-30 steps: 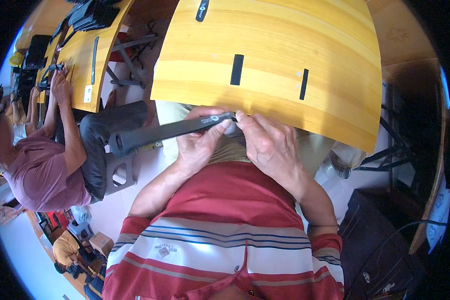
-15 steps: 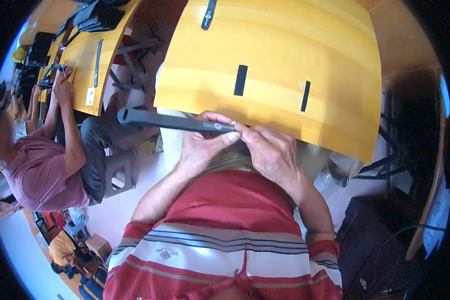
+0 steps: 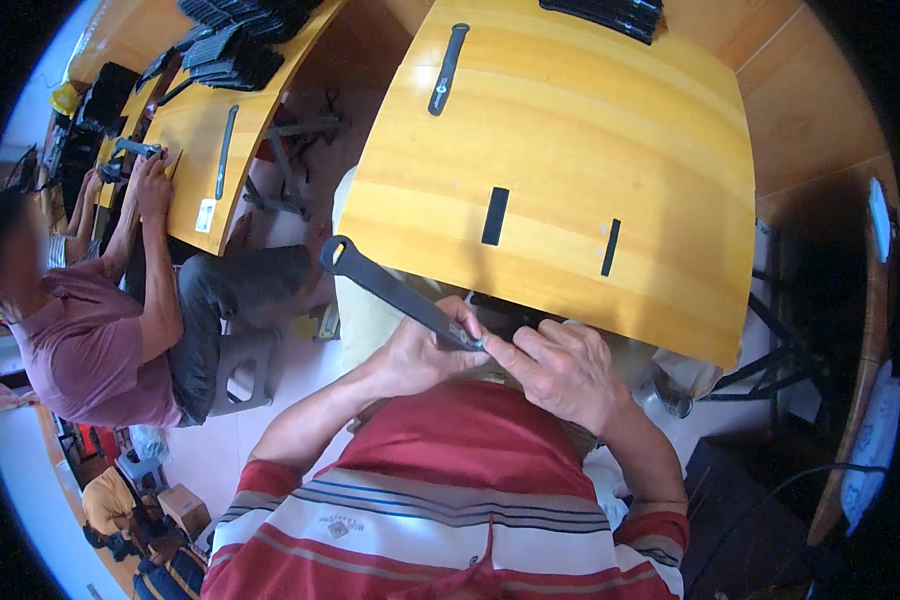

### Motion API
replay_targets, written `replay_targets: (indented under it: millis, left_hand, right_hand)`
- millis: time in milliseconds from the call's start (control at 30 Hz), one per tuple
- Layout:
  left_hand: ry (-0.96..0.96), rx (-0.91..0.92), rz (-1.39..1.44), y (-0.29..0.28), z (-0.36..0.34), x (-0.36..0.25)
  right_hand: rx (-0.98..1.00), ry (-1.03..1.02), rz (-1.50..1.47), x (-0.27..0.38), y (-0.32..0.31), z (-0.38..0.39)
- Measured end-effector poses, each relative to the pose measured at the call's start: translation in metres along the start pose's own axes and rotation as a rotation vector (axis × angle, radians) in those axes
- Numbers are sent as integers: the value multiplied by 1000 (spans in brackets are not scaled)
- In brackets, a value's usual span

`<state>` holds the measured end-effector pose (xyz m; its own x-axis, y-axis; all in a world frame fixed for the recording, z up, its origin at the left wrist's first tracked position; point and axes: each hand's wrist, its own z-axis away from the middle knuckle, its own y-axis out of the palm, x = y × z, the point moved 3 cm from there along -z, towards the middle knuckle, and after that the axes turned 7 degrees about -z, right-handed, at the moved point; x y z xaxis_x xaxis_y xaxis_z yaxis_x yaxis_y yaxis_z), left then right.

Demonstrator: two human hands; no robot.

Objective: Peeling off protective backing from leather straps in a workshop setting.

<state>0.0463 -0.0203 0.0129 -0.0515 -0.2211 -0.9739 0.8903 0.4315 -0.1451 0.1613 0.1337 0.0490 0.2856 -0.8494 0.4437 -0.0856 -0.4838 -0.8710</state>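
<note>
Table (image 3: 570, 130) ahead, left fingers (image 3: 458, 308) clasp a black strap (image 3: 395, 289) slanting forward-left, right fingers (image 3: 518, 362) touching its near end, grip unclear.

A: ok, what did the outfit look like?

B: short-sleeved shirt (image 3: 460, 425), deep red over the belly, then greyish bands, thin dark blue lines and a fat white stripe across the chest.

A: any markings?

B: yeah, a little grey diamond logo (image 3: 339, 528) on the left chest, button (image 3: 473, 562) up front. The sleeves (image 3: 268, 480) had red and stripes too. Trousers (image 3: 363, 318) were pale khaki.
</note>
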Motion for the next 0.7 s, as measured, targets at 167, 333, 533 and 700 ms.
replay_targets:
  millis: [167, 333, 533, 700]
  left_hand:
    - [12, 137, -20, -6, 3, 0]
    - [-72, 356, -330, -17, 0, -16]
    - [-137, 257, 55, -19, 6, -6]
    - [-140, 169, 235, -13, 10, 4]
  right_hand:
    - [118, -191, 223, 8, -4, -4]
    - [133, -207, 268, 14, -4, -5]
    - [72, 0, -104, 3, -2, -8]
    - [-69, 103, -426, 4, 16, -7]
